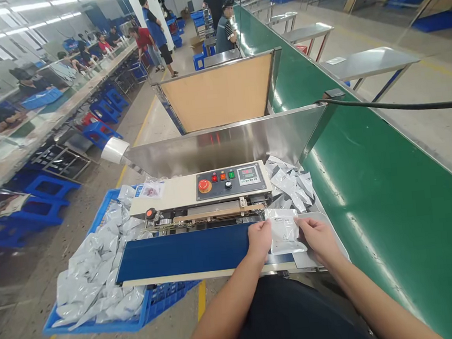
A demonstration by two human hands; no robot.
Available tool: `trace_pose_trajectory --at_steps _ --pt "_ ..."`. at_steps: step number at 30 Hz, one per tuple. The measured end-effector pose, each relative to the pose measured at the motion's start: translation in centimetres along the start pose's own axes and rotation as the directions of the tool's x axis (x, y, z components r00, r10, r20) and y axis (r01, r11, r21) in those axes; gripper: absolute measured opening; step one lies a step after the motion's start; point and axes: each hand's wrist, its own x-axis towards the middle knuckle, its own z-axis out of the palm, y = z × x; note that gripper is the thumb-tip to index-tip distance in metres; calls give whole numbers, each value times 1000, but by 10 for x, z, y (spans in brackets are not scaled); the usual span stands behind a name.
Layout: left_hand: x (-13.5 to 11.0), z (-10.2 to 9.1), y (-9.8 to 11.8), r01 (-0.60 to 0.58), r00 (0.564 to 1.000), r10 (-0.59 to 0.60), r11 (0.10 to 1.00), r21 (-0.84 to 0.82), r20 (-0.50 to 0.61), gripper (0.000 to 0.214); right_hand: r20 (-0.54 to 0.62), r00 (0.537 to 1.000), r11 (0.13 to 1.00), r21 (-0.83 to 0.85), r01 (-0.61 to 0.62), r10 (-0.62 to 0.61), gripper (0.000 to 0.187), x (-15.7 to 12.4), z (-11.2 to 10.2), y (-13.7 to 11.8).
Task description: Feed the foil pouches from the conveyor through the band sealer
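Observation:
Between my two hands is a silvery-white pouch (285, 233), its upper edge close to the right end of a band sealing machine (165, 195). My left hand (260, 239) pinches the pouch's left side, and my right hand (314, 234) grips its upper right corner. Below the machine's control panel (229, 181) runs a blue conveyor belt (186, 253), left of my left hand. Behind the pouch, a heap of similar pouches (290, 185) lies at the machine's right end.
A blue crate (144, 316) heaped with pouches stands at the belt's left end. On the right runs a long green conveyor (371, 204), with a black cable (402, 105) above it. A metal panel (223, 143) rises behind the machine. Several people sit along the left bench.

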Motion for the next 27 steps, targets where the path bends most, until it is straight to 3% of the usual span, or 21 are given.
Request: trace_pose_trajectory --at_steps 4,8,10,11,12,14,15,17,18,20,23,25,27 --pt "10 -3 -1 2 1000 -3 999 -37 -29 60 32 999 999 -19 27 -26 43 4 16 -3" --pt "12 -23 2 -43 991 33 996 -75 -130 62 168 986 988 -149 32 -7 51 17 26 -7" --pt "9 -41 5 -72 982 63 996 -48 -179 64 148 984 941 -306 143 -101 57 39 23 -16" --pt "5 -52 6 -95 974 88 995 -21 -209 64 106 971 885 -399 238 -214 60 54 22 -23" --pt "-1 -64 8 -130 958 129 991 11 -255 63 67 933 802 -491 340 -354 62 71 21 -32" --pt "-19 -88 9 -234 882 252 968 92 -397 61 64 801 601 -627 496 -595 61 106 21 -51" --pt "-29 -98 9 -289 824 322 947 143 -467 59 101 748 517 -663 542 -656 58 120 22 -61" --pt "-52 -109 10 -375 726 449 893 248 -520 53 205 697 409 -683 605 -687 46 135 22 -76" --pt "-61 -109 11 -411 715 506 862 296 -482 48 244 680 380 -678 629 -691 40 135 21 -81" --pt "-73 -94 15 -497 739 602 790 359 -302 39 265 636 353 -651 673 -725 34 124 14 -84" --pt "-71 -49 23 -600 769 639 733 321 -22 35 258 579 332 -614 716 -773 29 104 4 -78" --pt "-62 -16 26 -606 789 611 758 240 61 36 284 586 314 -629 711 -759 29 106 6 -75" --pt "-51 8 26 -596 802 585 781 186 119 36 294 626 308 -673 672 -722 33 120 16 -77"
